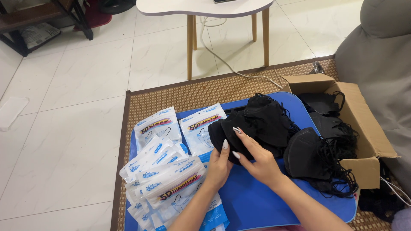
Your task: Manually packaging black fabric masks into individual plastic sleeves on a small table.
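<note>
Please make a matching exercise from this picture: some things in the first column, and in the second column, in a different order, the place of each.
Things:
1. black masks
2. packets
3. box
4. white table

Places:
A. at the right edge of the blue tray, open
B. on the tiles beyond the mat
C. piled on the tray's left side
D. stacked mid-tray, held by the left hand and right hand

Pairs: 1-D, 2-C, 3-A, 4-B

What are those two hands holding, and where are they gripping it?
Both hold a stack of black face masks: left hand at its near-left edge, right hand on top, fingers across the front.
</note>
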